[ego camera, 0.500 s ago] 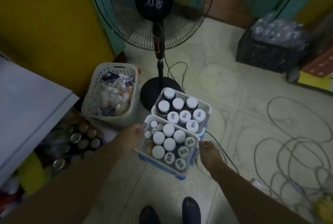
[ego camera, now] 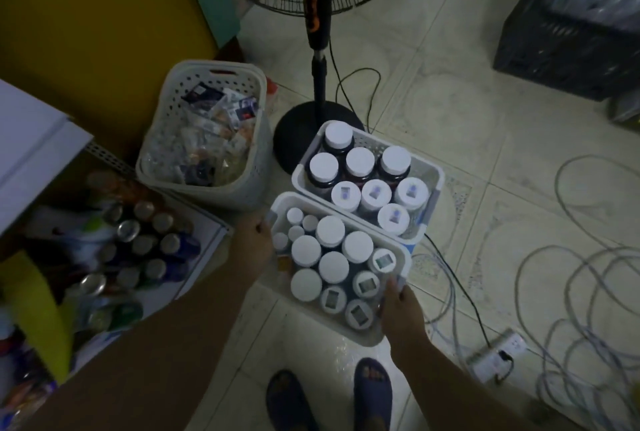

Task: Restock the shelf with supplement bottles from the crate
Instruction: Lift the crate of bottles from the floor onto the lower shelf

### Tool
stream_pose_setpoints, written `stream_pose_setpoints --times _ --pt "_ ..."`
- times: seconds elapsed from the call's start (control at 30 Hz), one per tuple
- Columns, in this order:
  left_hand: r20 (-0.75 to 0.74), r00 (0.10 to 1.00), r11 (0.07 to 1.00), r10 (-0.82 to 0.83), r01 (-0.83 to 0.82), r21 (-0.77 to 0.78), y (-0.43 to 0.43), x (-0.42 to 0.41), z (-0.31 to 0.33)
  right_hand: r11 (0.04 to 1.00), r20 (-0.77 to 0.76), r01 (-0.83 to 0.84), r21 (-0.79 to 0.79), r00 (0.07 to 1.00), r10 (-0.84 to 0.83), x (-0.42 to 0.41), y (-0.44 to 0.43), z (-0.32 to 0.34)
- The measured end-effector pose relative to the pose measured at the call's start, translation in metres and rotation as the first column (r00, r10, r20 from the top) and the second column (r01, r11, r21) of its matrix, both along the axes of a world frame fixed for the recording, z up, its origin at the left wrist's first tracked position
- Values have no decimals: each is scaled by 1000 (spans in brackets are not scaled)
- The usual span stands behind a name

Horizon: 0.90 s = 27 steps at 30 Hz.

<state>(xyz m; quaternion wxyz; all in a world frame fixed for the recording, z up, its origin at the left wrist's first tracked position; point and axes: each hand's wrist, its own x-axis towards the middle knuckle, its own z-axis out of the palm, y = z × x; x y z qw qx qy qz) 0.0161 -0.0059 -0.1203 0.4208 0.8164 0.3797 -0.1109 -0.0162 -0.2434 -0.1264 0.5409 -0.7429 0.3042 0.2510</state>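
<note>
Both hands are on the near crate [ego camera: 322, 318]: the left hand [ego camera: 254, 245] curls round the rim of its left short end, and the right hand [ego camera: 401, 309] grips the right end at the near corner. Its long axis slants from the shelf [ego camera: 38, 146] side off to the person's right, parallel to the second crate [ego camera: 434, 171] just behind, beside the fan base [ego camera: 294, 125]. Supplement bottles [ego camera: 333, 266] stand upright inside, white caps up. Several caps carry small square stickers, too dim to read. I can't tell whether it's clear of the floor.
</note>
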Motion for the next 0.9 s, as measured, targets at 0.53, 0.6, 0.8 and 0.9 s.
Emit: stream_pose_setpoints --times 0.53,0.6,0.8,0.9 --pt "-23 978 977 208 -209 -48 38 -124 146 897 -2 -430 -102 902 432 -16 21 116" --pt "-4 946 944 324 -323 -70 50 -154 183 829 57 -552 -93 828 557 -3 45 152" --pt "111 786 794 608 -601 -88 83 -234 281 637 230 -767 -77 608 760 5 144 249" --pt "170 712 729 681 -682 -64 108 -282 308 508 292 -856 -96 463 837 -6 198 288"
